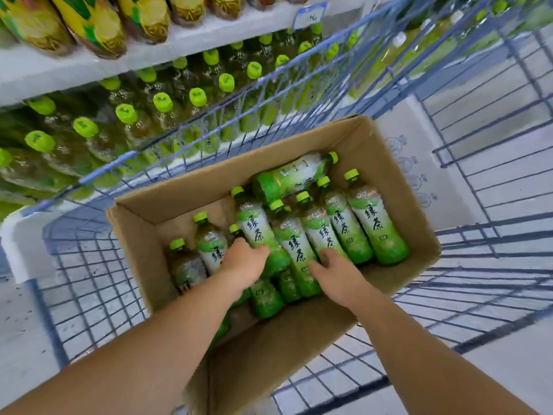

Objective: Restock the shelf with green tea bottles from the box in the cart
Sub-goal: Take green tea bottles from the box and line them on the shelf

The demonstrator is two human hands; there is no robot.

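A cardboard box [191, 184] sits in the blue wire cart [98, 170], holding several green tea bottles with lime caps, most lying side by side. One bottle [291, 178] lies across the far end. My left hand [244, 262] reaches into the box and curls over the lower part of a green tea bottle [254, 223]. My right hand [333, 269] grips the bottom of a neighbouring bottle [321, 229], thumb spread to the left. The fingertips of both hands are hidden.
The white shelf [59, 70] at the left holds rows of upright green tea bottles [163, 101] behind the cart's side. Yellow-labelled bottles [98, 22] stand on the shelf above, beside a price tag [309, 13]. Pale floor shows through the cart mesh.
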